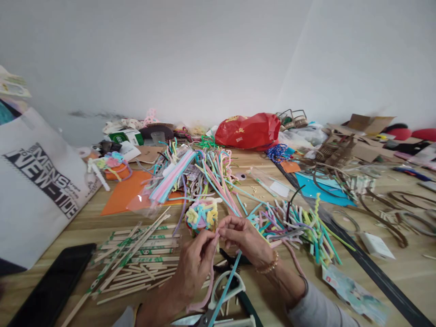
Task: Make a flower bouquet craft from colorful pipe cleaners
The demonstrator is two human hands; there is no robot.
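Low over the table, my left hand [195, 261] pinches a pink pipe cleaner [209, 290], whose free length hangs down below. The fingertips of my right hand [243, 238] are closed on the same pipe cleaner, touching the left ones. Just behind the hands sits a small basket with pastel pipe-cleaner flowers [201, 215], partly covered by them. Beneath lie white-handled scissors [241, 282] and dark-handled pliers or cutters [248, 306], partly hidden. A blue pipe cleaner [225, 290] crosses over the scissors.
Wooden sticks [136, 272], many in paper wrappers, lie left beside a black phone [51, 281]. Pipe cleaners in a plastic sleeve [175, 175] are behind; cut pieces [293, 222] pile at right. A white bag [44, 181], red bag [248, 131] and brown strips [374, 218] surround the space.
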